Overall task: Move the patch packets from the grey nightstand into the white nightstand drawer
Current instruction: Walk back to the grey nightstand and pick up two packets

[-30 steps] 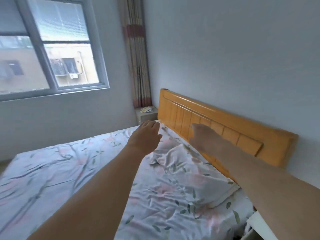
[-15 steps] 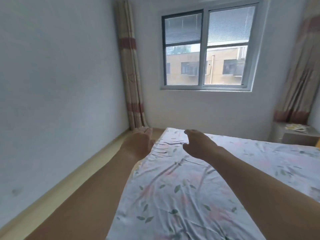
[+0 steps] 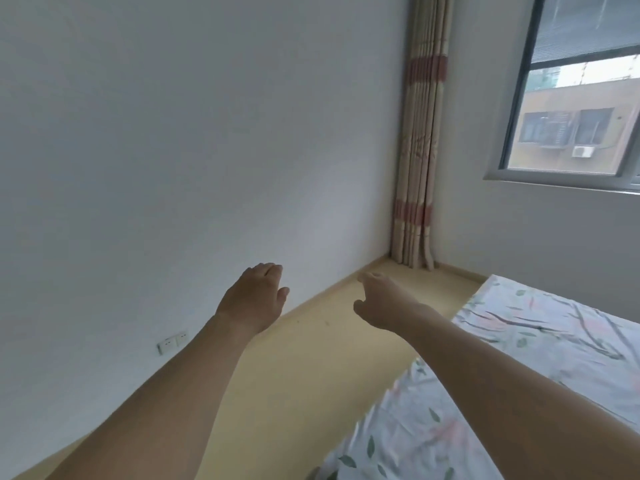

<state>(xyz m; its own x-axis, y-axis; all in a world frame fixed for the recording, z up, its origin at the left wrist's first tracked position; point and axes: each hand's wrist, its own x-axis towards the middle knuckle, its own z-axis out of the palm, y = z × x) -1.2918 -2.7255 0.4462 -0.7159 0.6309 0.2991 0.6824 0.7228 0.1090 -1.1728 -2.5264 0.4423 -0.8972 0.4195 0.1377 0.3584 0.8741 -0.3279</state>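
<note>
Neither grip holds anything: the left hand (image 3: 254, 299) hangs loose-fingered over the floor (image 3: 311, 362), and the right hand (image 3: 379, 303) is held out with fingers loosely curled. The view has swung left since a moment ago, away from the headboard and then off the grey nightstand with its patch packets, which are now out of sight. Likely the person is walking round the bed (image 3: 540, 358) to fetch them. Counted: two hands, one bed, one curtain (image 3: 417, 140), one window (image 3: 571, 98), one wall socket (image 3: 172, 341), no packets, no nightstands.

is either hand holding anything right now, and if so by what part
Nothing is held. The left hand and the right hand both hang in the air above the yellow floor, fingers loose and empty.
</note>
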